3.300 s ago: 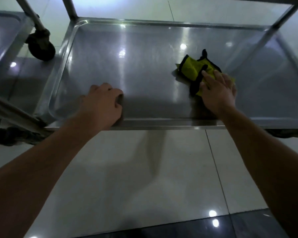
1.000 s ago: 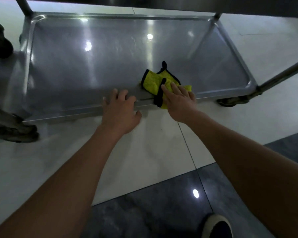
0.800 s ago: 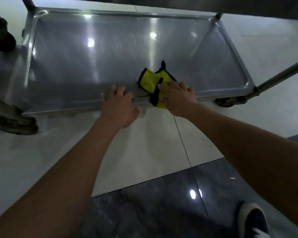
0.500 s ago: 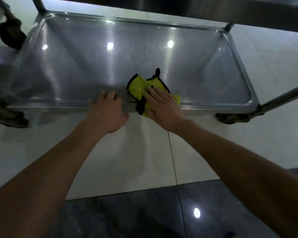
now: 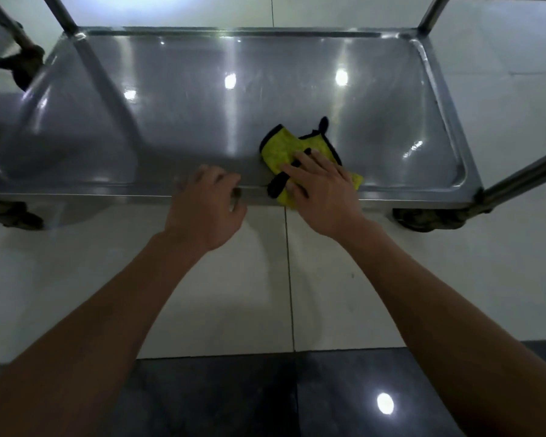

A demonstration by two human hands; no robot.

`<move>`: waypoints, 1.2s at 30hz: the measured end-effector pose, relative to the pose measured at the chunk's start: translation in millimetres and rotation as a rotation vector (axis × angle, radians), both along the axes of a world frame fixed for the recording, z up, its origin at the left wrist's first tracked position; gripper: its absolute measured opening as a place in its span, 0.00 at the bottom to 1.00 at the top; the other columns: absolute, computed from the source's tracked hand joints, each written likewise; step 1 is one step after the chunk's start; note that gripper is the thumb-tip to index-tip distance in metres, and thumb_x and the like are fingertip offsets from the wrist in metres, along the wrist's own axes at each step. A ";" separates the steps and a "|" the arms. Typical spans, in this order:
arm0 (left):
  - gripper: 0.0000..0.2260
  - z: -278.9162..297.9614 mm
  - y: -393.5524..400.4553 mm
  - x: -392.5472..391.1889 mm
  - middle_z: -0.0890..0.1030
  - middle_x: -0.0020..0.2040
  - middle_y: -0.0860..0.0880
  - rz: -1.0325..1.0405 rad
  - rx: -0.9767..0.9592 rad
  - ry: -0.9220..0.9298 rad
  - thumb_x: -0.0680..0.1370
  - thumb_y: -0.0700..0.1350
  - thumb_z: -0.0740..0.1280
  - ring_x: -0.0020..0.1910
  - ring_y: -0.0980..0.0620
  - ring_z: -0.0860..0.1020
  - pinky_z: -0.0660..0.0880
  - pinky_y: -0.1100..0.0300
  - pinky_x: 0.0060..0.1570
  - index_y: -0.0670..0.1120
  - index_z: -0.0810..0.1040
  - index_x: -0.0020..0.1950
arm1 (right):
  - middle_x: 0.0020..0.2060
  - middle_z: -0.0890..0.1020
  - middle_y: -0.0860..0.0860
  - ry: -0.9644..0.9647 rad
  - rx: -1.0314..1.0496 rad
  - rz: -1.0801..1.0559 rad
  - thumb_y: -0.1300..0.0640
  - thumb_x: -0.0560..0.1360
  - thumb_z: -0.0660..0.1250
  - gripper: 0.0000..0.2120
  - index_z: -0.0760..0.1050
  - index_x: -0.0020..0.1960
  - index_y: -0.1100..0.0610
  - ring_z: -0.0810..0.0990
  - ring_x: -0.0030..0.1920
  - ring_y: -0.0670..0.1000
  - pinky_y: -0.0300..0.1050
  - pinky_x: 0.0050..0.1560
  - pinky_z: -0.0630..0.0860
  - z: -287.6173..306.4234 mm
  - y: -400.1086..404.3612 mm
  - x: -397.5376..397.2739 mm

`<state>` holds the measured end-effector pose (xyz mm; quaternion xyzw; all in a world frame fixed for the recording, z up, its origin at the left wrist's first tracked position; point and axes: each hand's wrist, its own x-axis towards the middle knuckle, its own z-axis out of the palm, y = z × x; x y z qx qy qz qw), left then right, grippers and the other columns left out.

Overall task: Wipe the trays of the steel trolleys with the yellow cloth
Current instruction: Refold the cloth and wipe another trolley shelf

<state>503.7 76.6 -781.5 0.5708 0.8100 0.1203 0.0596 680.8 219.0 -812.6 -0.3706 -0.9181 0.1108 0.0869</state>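
The steel trolley's bottom tray lies low over the floor, shiny and dished, with upright posts at its corners. A yellow cloth with black edging is bunched on the tray's near rim, right of centre, and hangs a little over the front edge. My right hand presses flat on the cloth with fingers straight. My left hand rests on the front rim just left of the cloth, its fingers curled over the edge.
Black castor wheels sit under the tray's near right corner and near left corner. Another trolley's wheel and post stand at the far left. Pale floor tiles give way to a dark glossy strip near me.
The cloth and my right hand have slid along the tray's front rim. My left hand stayed on the rim beside them. The view has shifted, bringing the whole tray squarely into sight.
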 end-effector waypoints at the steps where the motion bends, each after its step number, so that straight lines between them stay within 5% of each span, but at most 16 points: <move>1: 0.24 -0.5 10.1 11.7 0.77 0.65 0.43 -0.037 0.008 -0.014 0.75 0.52 0.60 0.67 0.40 0.73 0.70 0.39 0.65 0.44 0.79 0.67 | 0.78 0.64 0.46 0.000 -0.001 -0.038 0.46 0.83 0.56 0.20 0.68 0.75 0.42 0.57 0.79 0.53 0.53 0.74 0.55 -0.8 8.1 13.1; 12: 0.17 -23.7 79.2 59.0 0.73 0.70 0.46 -0.111 -0.057 -0.025 0.81 0.56 0.61 0.70 0.41 0.69 0.68 0.38 0.67 0.50 0.78 0.65 | 0.79 0.62 0.48 -0.060 -0.056 -0.467 0.47 0.84 0.51 0.22 0.65 0.76 0.42 0.54 0.79 0.54 0.53 0.77 0.51 9.4 84.0 153.5; 17: 0.18 -18.3 77.1 43.7 0.76 0.67 0.41 -0.183 0.006 -0.069 0.81 0.54 0.63 0.68 0.38 0.72 0.69 0.42 0.68 0.44 0.81 0.65 | 0.78 0.63 0.50 -0.102 -0.051 -0.505 0.48 0.84 0.50 0.22 0.64 0.77 0.42 0.55 0.79 0.56 0.56 0.77 0.53 10.4 96.9 153.1; 22: 0.20 -7.2 63.0 -12.8 0.78 0.62 0.43 0.053 -0.001 0.019 0.76 0.57 0.61 0.60 0.37 0.76 0.75 0.43 0.60 0.49 0.81 0.62 | 0.80 0.57 0.50 -0.169 -0.089 -0.545 0.46 0.83 0.47 0.24 0.58 0.79 0.41 0.49 0.81 0.56 0.60 0.78 0.49 10.1 96.6 139.5; 25: 0.23 -15.0 57.7 -18.0 0.76 0.66 0.38 0.031 -0.021 -0.074 0.77 0.54 0.61 0.64 0.35 0.74 0.72 0.42 0.64 0.44 0.80 0.67 | 0.80 0.57 0.51 -0.179 -0.051 -0.486 0.46 0.84 0.47 0.23 0.59 0.79 0.43 0.50 0.80 0.57 0.62 0.77 0.51 8.2 88.3 114.1; 30: 0.18 -18.7 56.5 -23.3 0.75 0.69 0.44 0.019 -0.061 0.016 0.80 0.53 0.63 0.67 0.38 0.72 0.70 0.42 0.67 0.50 0.78 0.69 | 0.79 0.59 0.53 -0.194 0.016 -0.296 0.49 0.82 0.52 0.24 0.62 0.78 0.45 0.52 0.80 0.60 0.64 0.75 0.55 5.2 64.7 40.9; 36: 0.16 -11.7 46.0 -9.1 0.74 0.65 0.46 0.014 -0.136 0.034 0.82 0.52 0.58 0.65 0.40 0.71 0.69 0.34 0.63 0.49 0.76 0.66 | 0.81 0.55 0.49 -0.148 -0.060 -0.003 0.50 0.83 0.52 0.23 0.60 0.78 0.42 0.47 0.81 0.56 0.58 0.77 0.47 4.0 36.1 -70.1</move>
